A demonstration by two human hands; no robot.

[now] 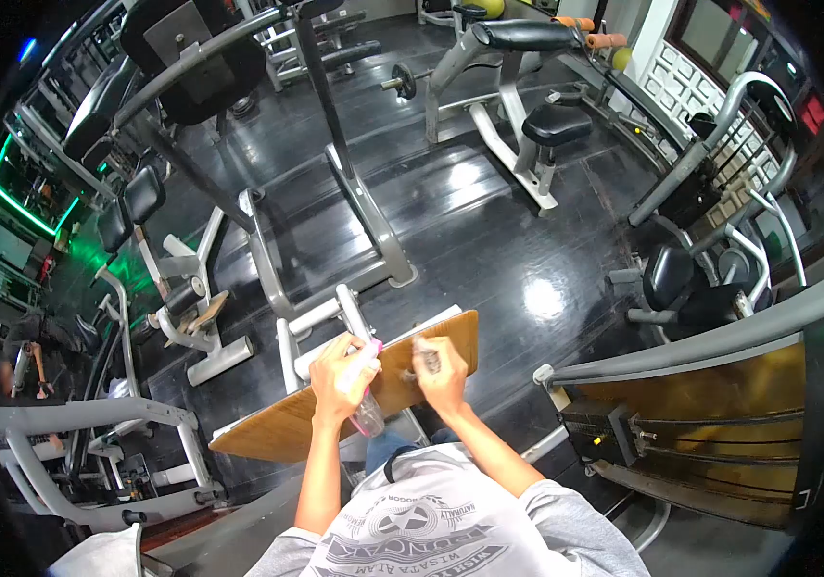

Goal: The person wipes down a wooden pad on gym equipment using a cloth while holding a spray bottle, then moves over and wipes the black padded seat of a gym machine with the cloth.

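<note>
My left hand [339, 377] is wrapped around a clear spray bottle [367, 415] with a pink top, tilted over the near side of a wooden board [277, 423]. My right hand [443, 377] is closed on a small greyish crumpled wad [418, 354], which looks like cloth, though its exact kind is hard to make out. That hand is against or just over the board's right part. The board is brown, slanted, with a pale far edge, and sits in front of my body at waist height.
A grey machine frame [378, 236] stands just beyond the board. At right, a curved grey rail [681, 346] runs above a brownish panel. Another tubular frame [94, 413] is at lower left. A padded bench [558, 123] stands farther off on the shiny black floor [489, 260].
</note>
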